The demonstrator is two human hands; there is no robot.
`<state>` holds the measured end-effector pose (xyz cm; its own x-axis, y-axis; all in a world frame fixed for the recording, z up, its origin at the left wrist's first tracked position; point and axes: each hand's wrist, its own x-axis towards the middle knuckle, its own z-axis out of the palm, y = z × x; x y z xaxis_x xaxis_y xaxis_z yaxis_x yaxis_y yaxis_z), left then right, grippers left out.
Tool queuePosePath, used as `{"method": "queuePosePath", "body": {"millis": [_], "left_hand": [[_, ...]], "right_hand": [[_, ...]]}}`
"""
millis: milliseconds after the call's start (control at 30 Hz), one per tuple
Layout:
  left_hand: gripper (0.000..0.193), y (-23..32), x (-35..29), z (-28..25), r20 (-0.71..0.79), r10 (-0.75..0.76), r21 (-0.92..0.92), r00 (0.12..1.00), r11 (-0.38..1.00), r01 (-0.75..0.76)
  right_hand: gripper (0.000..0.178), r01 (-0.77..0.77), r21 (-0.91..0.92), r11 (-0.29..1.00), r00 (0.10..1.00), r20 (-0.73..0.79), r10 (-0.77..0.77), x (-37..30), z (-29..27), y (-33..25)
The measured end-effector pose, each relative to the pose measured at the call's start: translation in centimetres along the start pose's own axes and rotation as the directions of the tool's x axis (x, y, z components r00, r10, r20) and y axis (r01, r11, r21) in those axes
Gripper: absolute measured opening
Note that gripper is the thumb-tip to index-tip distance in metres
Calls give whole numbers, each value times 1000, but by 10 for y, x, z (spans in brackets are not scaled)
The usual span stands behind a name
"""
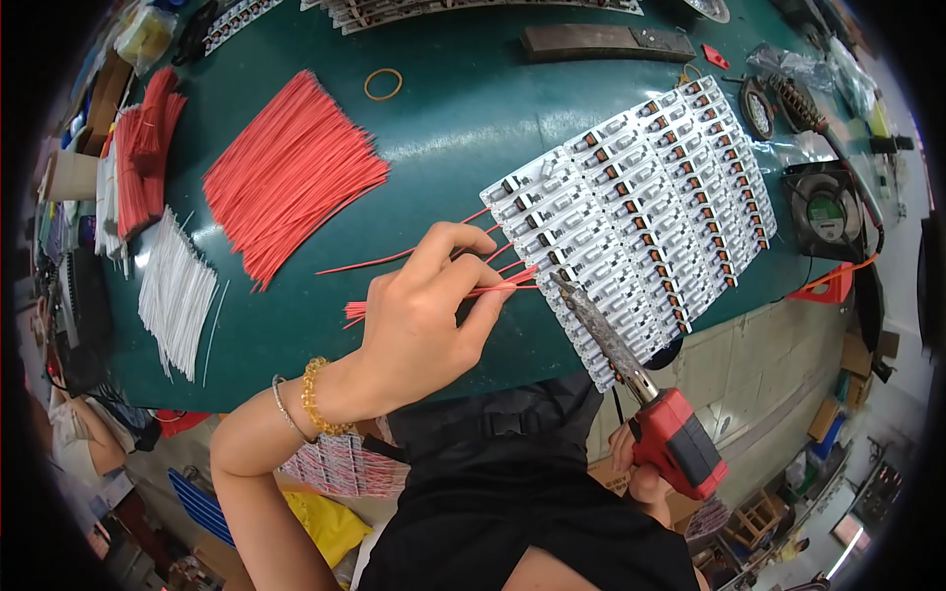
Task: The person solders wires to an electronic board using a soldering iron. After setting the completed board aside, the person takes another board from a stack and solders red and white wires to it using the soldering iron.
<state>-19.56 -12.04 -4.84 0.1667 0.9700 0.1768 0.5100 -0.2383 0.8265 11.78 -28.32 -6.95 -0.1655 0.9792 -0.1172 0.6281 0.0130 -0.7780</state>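
My left hand (419, 315) pinches several thin red wires (355, 311) between thumb and fingers. Their front ends reach the left edge of a panel of small white circuit boards (631, 217), which carries rows of dark and orange parts. A few more red wires run out from that edge above, one of them a long wire (370, 263) passing behind my fingers. Below the panel, my right hand (636, 468) is wrapped round a red and black soldering iron (680, 443). Its dark tip is at the panel's left edge, close to the held wire ends; actual contact is hard to make out.
Left on the green table lie a large red wire pile (296, 167), a white wire pile (177, 295) and bundled red wires (148, 148). Farther back are a rubber band (383, 84) and a dark bar (606, 42). A small fan (828, 212) stands right of the panel.
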Motion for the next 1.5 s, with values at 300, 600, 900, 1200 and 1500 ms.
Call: {"method": "queuePosePath", "body": {"millis": [300, 600, 900, 1200, 1500], "left_hand": [[9, 2, -1, 8, -30, 32, 87, 999, 996, -29], [17, -1, -2, 11, -79, 109, 159, 991, 983, -95], [16, -2, -3, 13, -79, 122, 173, 989, 979, -107], [11, -2, 0, 3, -156, 239, 220, 958, 954, -202], [9, 33, -19, 22, -180, -137, -38, 974, 991, 132]], "right_hand": [[28, -78, 146, 986, 997, 18, 76, -2, 1, -1], [23, -47, 63, 997, 999, 2, 47, 0, 7, 0], [12, 109, 370, 923, 994, -71, -89, -1, 10, 17], [48, -267, 794, 546, 957, 154, 244, 26, -5, -38], [94, -33, 663, 748, 978, -133, 161, 18, 10, -50]]}}
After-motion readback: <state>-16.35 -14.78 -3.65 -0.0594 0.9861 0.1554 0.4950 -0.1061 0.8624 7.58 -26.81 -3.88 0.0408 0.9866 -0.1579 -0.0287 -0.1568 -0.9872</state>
